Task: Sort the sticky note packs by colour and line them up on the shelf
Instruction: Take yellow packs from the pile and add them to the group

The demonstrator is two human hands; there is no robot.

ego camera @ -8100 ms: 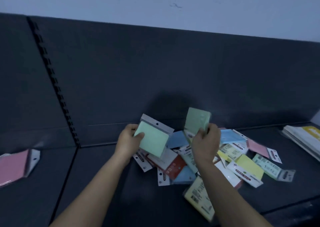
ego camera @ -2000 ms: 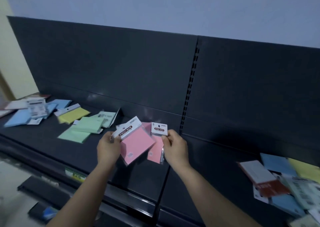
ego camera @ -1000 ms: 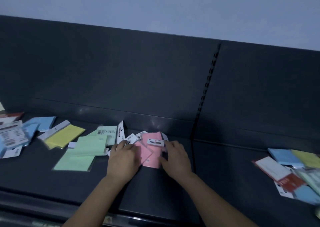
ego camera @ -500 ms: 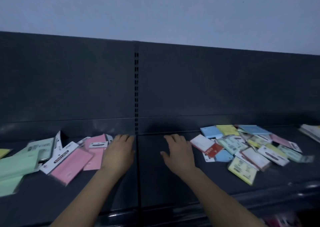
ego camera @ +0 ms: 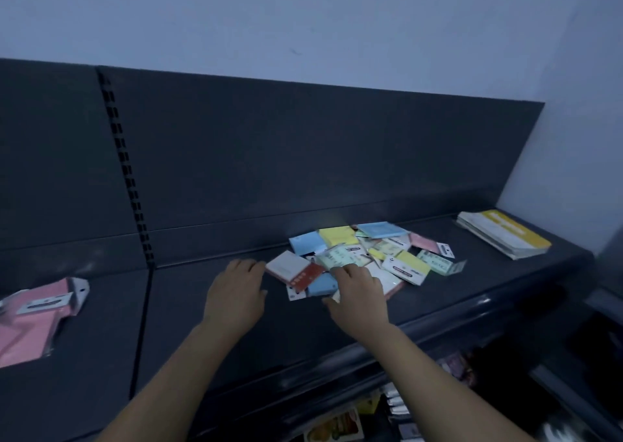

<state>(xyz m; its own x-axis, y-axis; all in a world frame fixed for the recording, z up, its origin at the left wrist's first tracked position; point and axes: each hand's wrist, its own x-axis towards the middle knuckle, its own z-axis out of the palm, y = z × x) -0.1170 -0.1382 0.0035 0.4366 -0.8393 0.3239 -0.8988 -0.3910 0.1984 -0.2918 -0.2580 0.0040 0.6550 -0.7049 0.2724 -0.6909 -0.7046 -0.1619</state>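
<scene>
Change: Both hands, beside the pink packs (ego camera: 33, 317) half a second ago, have swung right to the mixed pile (ego camera: 397, 259).
Pile: Unsorted sticky note packs in blue, yellow, green, pink and white lie overlapping near the back edge of the shelf (ego camera: 168, 323), right of its middle.
Long axis: The heap runs left to right along that back edge.
Right hand (ego camera: 360, 293): The nearer one, already over the pile's front left part, with its fingertips at a pale green pack (ego camera: 337, 256). The fingers are loosely bent and grip nothing that shows.
Left hand (ego camera: 236, 293): Empty, with fingers relaxed and extended. The fingertips are just beside a white-and-red pack (ego camera: 293, 269) at the pile's left end.
Direction: The pile lies ahead and to the right of both hands, so a pick probably falls to the right hand first.
Sorted group: The pink packs rest well apart to the left, toward the shelf's front edge.
Containers: None. The shelf alone carries the packs, and a booklet stack (ego camera: 502, 234) sits at its far right corner.
Below: Goods on the lower shelf (ego camera: 337, 428) are too dark to identify.
</scene>
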